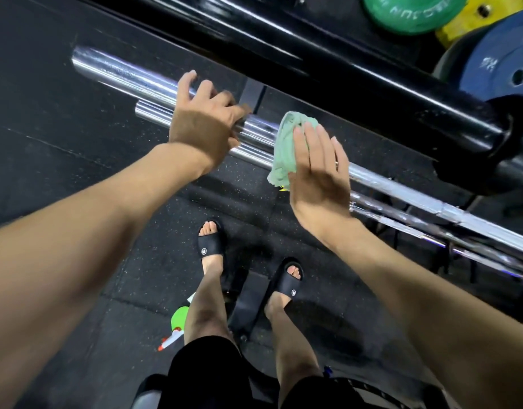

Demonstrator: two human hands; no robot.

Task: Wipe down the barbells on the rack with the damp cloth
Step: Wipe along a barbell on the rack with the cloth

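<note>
Chrome barbell sleeve sits farthest left, its blunt end over the speckled black rubber floor, with a second, lower barbell just beneath it running down to the right. Left forearm reaches in from the lower left, wrist bent slightly; the left hand lies over both bars, index and middle fingers draped on the upper sleeve, thumb and remaining fingers curled round the lower bar, gripping it. Just right of that hand, not touching it, the green cloth is bunched over the lower barbell. Right hand presses on the cloth from above, fingers straight and close together, palm turned toward the bar, thumb side hidden behind the cloth; whether the thumb hooks under it cannot be told. Right forearm comes in from the lower right edge. Hands are apart, one bare stretch of chrome between them. Further right, the bar's shaft continues past more stacked barbells on the rack, under a thick black rack tube. Green, yellow and blue weight plates stand at top right. Below, feet in black slides; a spray bottle lies by the left foot.
</note>
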